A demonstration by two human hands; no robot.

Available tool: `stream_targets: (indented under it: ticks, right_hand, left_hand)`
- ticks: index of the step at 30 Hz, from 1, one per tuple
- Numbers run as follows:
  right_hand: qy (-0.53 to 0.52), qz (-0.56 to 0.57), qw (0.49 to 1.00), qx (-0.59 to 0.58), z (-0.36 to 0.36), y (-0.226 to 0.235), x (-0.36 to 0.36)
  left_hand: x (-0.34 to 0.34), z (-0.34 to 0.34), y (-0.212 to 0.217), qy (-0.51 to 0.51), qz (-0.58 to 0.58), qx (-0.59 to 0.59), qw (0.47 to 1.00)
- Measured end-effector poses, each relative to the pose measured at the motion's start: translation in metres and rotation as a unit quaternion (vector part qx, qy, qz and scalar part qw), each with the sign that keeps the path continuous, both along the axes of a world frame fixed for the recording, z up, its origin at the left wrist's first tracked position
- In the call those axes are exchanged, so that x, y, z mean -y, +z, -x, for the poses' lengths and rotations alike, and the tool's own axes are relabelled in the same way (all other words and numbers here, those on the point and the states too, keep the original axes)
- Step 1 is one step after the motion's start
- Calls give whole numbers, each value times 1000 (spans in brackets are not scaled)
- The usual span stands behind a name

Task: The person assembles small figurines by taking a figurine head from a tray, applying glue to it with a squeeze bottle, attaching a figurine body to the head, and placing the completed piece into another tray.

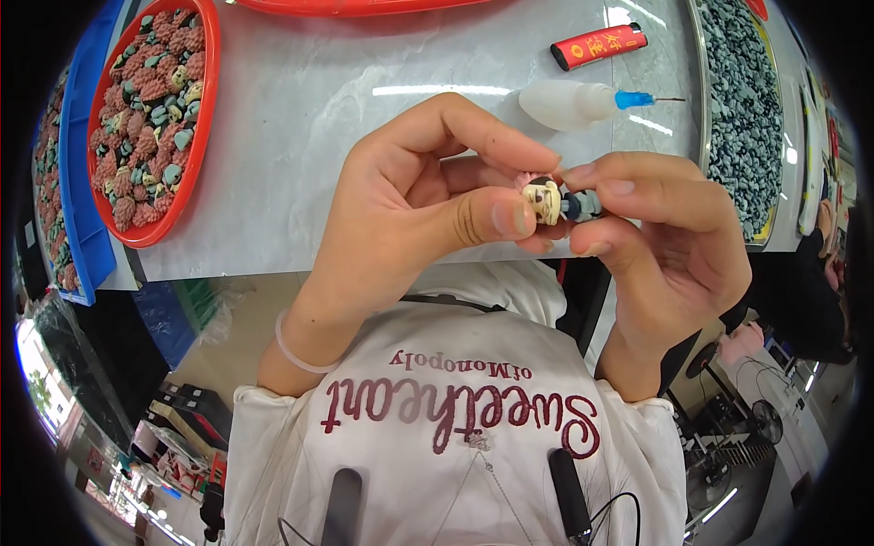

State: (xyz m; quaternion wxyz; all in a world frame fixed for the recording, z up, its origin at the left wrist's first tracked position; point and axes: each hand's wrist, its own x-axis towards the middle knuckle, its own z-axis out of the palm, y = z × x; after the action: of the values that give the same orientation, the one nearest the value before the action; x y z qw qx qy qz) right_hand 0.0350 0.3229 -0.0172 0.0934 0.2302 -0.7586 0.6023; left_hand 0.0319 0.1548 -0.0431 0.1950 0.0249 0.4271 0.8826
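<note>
Above the table's near edge, my two hands meet on a small figurine. Between the thumb and fingers of my left hand (391,205) is its figurine head (543,202), pale-faced with pinkish hair. My right hand (678,227) pinches the grey-blue figurine body (584,206) by its far end. Head and body touch at the neck, lying sideways; whether they are joined I cannot tell. Just beyond my fingers, a white squeeze bottle (566,105) with a blue needle tip lies on its side.
A red oval tray (208,109) of pink-haired heads stands at left, beside a blue tray (88,241). A red-and-black lighter (599,45) lies at the back of the grey table (291,182). On the right, a metal-rimmed tray holds many grey-blue bodies (742,118). Another person (801,291) is at far right.
</note>
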Motion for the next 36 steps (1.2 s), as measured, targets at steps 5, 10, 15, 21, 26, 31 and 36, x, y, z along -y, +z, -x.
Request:
stream_targets:
  ticks: [5, 10, 15, 21, 26, 31, 36]
  right_hand:
    - [-25, -19, 999, -13, -2, 3, 4]
    - [-40, -61, 995, -61, -1, 3, 8]
    - [-51, -43, 996, -57, -5, -1, 10]
    - [-55, -39, 994, -81, -5, -5, 12]
    - [-49, -61, 993, -86, -2, -5, 7]
    - [-5, -43, 999, -6, 2, 1, -3]
    - [-31, -37, 999, 15, -5, 0, 3]
  left_hand:
    - [-2, -1, -1, 21, -2, -11, 1000]
    - [-3, -2, -2, 35, 19, -30, 999]
    - [0, -1, 3, 20, 23, 6, 1000]
    - [1, -1, 2, 18, 24, 18, 999]
    - [-1, 0, 0, 26, 25, -1, 999]
    - [-2, -1, -2, 29, 29, -28, 999]
    - [-1, -1, -3, 18, 29, -21, 999]
